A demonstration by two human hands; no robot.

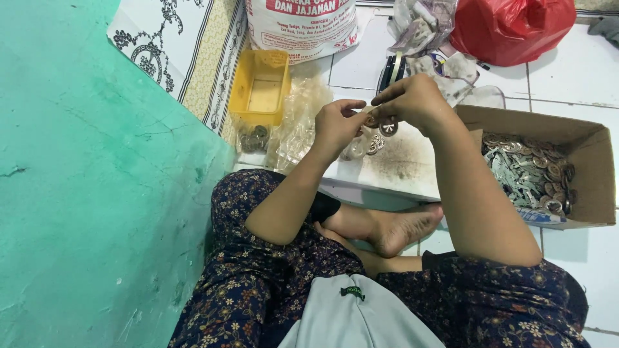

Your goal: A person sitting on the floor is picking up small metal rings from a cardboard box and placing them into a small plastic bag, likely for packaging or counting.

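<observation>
Nearest the camera lie the person's crossed legs in dark floral-print trousers (258, 290), one bare foot (400, 231) tucked between them, on the white tiled floor (580, 270) beside a green painted wall (77, 193) at left.

Just beyond the knees sits a low white board surface (393, 171), smudged dark in the middle. Above it the two hands meet. The left hand (335, 122) is closed in a pinch, thumb and forefinger pressed on a small round brown-and-silver metal disc (373, 120). The right hand (409, 100) is curled down over the same spot, its fingertips gripping that disc from the right side, with another disc (389, 127) hanging just beneath. A small heap of similar round pieces (366, 145) rests on the surface right under the hands.

To the right, an open brown cardboard box (596, 174) holds many more discs and silvery metal strips. To the left, a crumpled clear plastic bag (296, 119) lies beside a yellow rectangular plastic tray (261, 87).

Farthest away stand a white printed sack (303, 26) and a red plastic bag (509, 26).
</observation>
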